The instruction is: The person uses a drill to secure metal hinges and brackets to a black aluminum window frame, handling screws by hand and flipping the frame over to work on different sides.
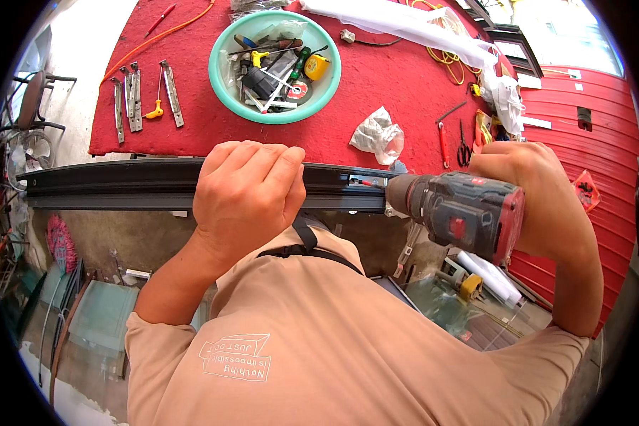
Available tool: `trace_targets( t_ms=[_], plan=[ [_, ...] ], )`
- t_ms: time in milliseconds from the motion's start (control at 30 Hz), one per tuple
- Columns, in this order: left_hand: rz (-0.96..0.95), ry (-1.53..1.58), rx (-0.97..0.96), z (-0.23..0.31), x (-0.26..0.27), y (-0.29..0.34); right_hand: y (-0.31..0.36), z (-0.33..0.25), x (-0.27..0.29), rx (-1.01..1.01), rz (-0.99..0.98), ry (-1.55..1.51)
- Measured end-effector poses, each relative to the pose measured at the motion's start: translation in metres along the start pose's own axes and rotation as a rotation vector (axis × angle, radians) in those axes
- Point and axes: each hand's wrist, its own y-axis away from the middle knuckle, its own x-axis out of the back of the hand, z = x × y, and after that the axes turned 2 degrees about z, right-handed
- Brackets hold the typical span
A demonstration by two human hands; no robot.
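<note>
A long dark metal profile (113,186) lies crosswise in front of my body, along the near edge of the red-covered table. My left hand (252,181) is closed over its middle, fingers wrapped round the far side. With my right hand (522,165) I grip a black and red cordless drill (468,213); its handle is mostly hidden behind the hand and drill body. The drill's chuck points left at the profile's right end, beside a bright cut-out (366,182) with something red in it. Whether the bit touches the metal I cannot tell.
On the red table (184,42) stands a mint-green basin (224,99) of mixed tools. Metal hinge-like strips (170,96) lie left of it, a crumpled plastic bag (378,135) right. Scissors (464,145) and a red-handled tool (444,145) lie near the drill. Glass panes (103,312) lean below left.
</note>
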Motion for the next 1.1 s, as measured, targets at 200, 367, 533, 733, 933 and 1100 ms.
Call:
trace_targets(
  t_ms=[200, 367, 533, 733, 933, 1100],
  plan=[
    [-0.010, -0.007, 0.003, 0.000, 0.002, 0.000, -0.005, -0.002, 0.001, 0.053, 0.025, 0.016],
    [0.007, -0.009, -0.001, -0.001, 0.000, 0.001, -0.010, 0.007, -0.003, 0.066, 0.033, -0.035],
    [0.007, -0.010, 0.007, 0.000, 0.000, 0.000, -0.012, 0.010, -0.004, 0.057, 0.005, -0.051],
    [0.017, -0.021, -0.009, -0.001, 0.000, 0.000, -0.010, 0.012, -0.010, 0.094, 0.041, -0.058],
    [0.013, -0.020, -0.013, -0.001, 0.000, 0.000, -0.014, 0.015, -0.009, 0.119, 0.018, -0.072],
    [0.024, -0.030, -0.038, -0.002, -0.002, 0.001, -0.015, 0.016, -0.010, 0.155, 0.026, -0.077]
  ],
)
